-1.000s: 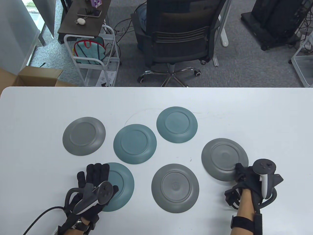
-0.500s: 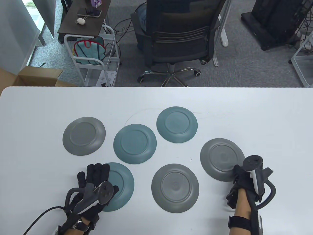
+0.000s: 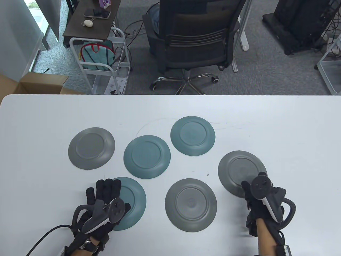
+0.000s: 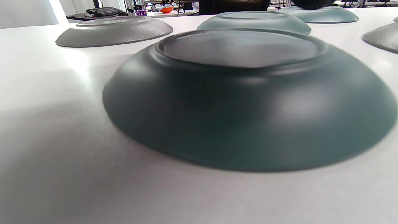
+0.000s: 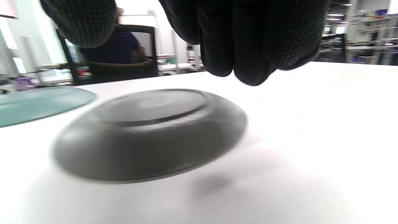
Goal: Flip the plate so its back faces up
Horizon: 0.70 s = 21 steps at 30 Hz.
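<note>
Six plates lie on the white table point(image 3: 293, 128), all with the foot ring up. My left hand point(image 3: 106, 188) lies flat with fingers stretched over the left part of the near-left teal plate point(image 3: 133, 200); this plate fills the left wrist view point(image 4: 248, 102). My right hand point(image 3: 249, 190) is at the near edge of the right grey plate point(image 3: 239, 170). In the right wrist view the thumb and fingers point(image 5: 248, 37) hang apart above that plate point(image 5: 149, 133), holding nothing.
A grey plate point(image 3: 190, 204) lies between my hands. Behind are a grey plate point(image 3: 91, 148) at left and two teal plates point(image 3: 147, 156) point(image 3: 192, 135). An office chair point(image 3: 197, 42) stands beyond the far table edge.
My right hand has slid left along the near edge of the right grey plate and turned, and the plate shifted slightly left. My left hand has barely moved.
</note>
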Motion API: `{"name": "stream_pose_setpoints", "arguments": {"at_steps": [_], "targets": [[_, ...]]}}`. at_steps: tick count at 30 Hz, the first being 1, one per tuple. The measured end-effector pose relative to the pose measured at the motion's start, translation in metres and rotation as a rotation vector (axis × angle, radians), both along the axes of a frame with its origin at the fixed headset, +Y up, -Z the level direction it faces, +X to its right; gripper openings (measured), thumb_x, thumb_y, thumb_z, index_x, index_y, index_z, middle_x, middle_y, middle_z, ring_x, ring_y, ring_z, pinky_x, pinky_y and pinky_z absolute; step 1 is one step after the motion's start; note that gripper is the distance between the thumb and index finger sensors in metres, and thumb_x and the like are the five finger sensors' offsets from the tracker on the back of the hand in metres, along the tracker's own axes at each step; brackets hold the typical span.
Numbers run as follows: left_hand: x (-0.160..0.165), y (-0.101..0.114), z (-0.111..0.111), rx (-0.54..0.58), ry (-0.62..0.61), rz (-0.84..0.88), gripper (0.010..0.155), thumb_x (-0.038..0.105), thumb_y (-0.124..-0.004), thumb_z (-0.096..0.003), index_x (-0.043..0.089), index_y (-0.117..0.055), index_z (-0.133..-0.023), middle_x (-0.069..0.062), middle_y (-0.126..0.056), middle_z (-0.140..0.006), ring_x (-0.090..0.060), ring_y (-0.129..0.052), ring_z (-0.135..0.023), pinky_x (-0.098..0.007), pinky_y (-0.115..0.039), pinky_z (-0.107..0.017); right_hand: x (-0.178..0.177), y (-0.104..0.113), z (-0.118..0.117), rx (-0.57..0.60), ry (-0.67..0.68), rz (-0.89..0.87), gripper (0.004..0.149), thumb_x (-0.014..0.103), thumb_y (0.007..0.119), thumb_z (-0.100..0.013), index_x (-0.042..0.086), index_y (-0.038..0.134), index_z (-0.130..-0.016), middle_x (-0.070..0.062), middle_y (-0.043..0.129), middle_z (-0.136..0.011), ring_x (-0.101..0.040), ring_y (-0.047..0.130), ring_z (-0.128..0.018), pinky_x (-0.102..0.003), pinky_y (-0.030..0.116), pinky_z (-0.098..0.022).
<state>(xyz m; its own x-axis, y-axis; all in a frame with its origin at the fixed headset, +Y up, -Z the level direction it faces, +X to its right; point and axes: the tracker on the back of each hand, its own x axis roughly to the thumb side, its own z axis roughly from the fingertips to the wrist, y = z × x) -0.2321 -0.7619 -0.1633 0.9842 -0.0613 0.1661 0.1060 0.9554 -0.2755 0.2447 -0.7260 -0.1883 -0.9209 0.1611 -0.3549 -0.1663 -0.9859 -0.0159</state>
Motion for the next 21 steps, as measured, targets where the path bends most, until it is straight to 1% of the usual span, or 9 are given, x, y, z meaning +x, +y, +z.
{"name": "stream_pose_setpoints", "arguments": {"at_steps": [2,6,11,16,17,21], "targets": [[0.001,0.0,0.0,-0.001,-0.002,-0.002,0.089,0.067,-0.051,-0.0565,0.015,-0.016,-0.119,-0.02,-0.027,-0.121,-0.049,-0.034,-0.116,-0.069,-0.031,-0.077,-0.015,0.005,0.008,0.013,0.073,-0.005,0.081,0.057,0.071,-0.049,0.006,0.05,-0.109,-0.025,0.069,-0.101,-0.049,0.074,-0.088,-0.06,0.065,-0.063],[0.002,0.0,0.0,0.0,-0.005,-0.006,0.089,0.067,-0.051,-0.0566,0.015,-0.016,-0.119,-0.02,-0.026,-0.121,-0.049,-0.034,-0.117,-0.069,-0.032,-0.077,-0.039,0.007,0.021,0.015,0.193,0.005,0.084,0.06,0.07,-0.049,0.007,0.047,-0.111,-0.027,0.065,-0.105,-0.052,0.07,-0.092,-0.064,0.059,-0.066],[0.004,-0.002,0.001,-0.005,-0.005,-0.018,0.088,0.067,-0.051,-0.0566,0.015,-0.016,-0.118,-0.02,-0.026,-0.121,-0.049,-0.034,-0.117,-0.069,-0.032,-0.077,-0.074,0.003,0.039,0.013,0.346,0.085,0.087,0.063,0.068,-0.049,0.01,0.042,-0.113,-0.028,0.059,-0.11,-0.054,0.063,-0.097,-0.067,0.053,-0.069],[0.007,-0.002,0.002,-0.006,-0.014,-0.019,0.088,0.067,-0.051,-0.0567,0.015,-0.016,-0.118,-0.02,-0.027,-0.121,-0.049,-0.034,-0.116,-0.069,-0.032,-0.077,-0.095,-0.006,0.051,-0.017,0.443,0.105,0.09,0.065,0.066,-0.049,0.012,0.037,-0.115,-0.028,0.048,-0.116,-0.054,0.051,-0.104,-0.071,0.043,-0.071],[0.007,-0.002,0.002,-0.005,-0.015,-0.02,0.089,0.067,-0.051,-0.0565,0.015,-0.016,-0.118,-0.02,-0.027,-0.121,-0.049,-0.034,-0.117,-0.069,-0.032,-0.077,-0.099,-0.008,0.052,-0.03,0.462,0.106,0.091,0.066,0.066,-0.049,0.012,0.035,-0.115,-0.028,0.045,-0.117,-0.054,0.047,-0.106,-0.072,0.04,-0.071],[0.008,-0.003,0.002,-0.004,-0.017,-0.021,0.088,0.067,-0.051,-0.0566,0.015,-0.016,-0.118,-0.02,-0.027,-0.121,-0.049,-0.034,-0.117,-0.069,-0.032,-0.077,-0.109,-0.014,0.058,-0.064,0.509,0.124,0.092,0.068,0.064,-0.049,0.013,0.031,-0.115,-0.028,0.037,-0.119,-0.055,0.038,-0.108,-0.074,0.034,-0.071]]}}
